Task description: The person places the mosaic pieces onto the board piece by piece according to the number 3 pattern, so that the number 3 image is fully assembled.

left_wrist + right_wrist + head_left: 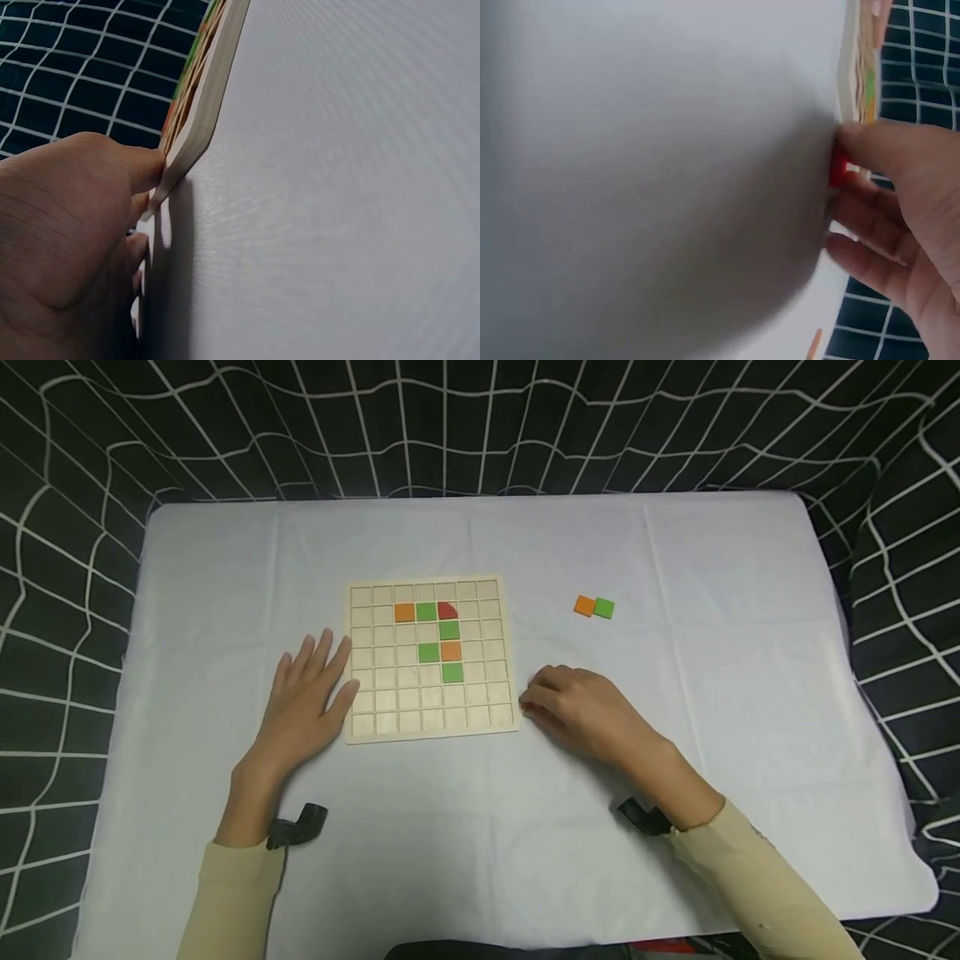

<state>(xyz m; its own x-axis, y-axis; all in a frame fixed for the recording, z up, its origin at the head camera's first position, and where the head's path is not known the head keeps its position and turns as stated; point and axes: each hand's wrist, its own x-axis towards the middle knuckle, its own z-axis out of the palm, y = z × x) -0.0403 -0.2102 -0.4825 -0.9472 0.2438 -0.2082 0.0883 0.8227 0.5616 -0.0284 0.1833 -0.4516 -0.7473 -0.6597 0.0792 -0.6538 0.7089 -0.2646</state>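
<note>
A square wooden grid board (375,722) lies on the table. Its cells hold several green tiles (426,612), two orange tiles (404,612) and a red quarter-round tile (447,610). My left hand (303,702) lies with fingers extended along the board's left side, its thumb touching the edge in the left wrist view. Just off the board's right edge, my right hand (581,706) pinches a small red piece (838,166) between thumb and fingers, low over the cloth. The fingers hide most of that piece, so its full shape cannot be told.
A loose orange tile (585,605) and a loose green tile (603,608) lie side by side, right of the board. White cloth (735,693) covers the table. Dark netting with white cords (480,435) surrounds the far and side edges.
</note>
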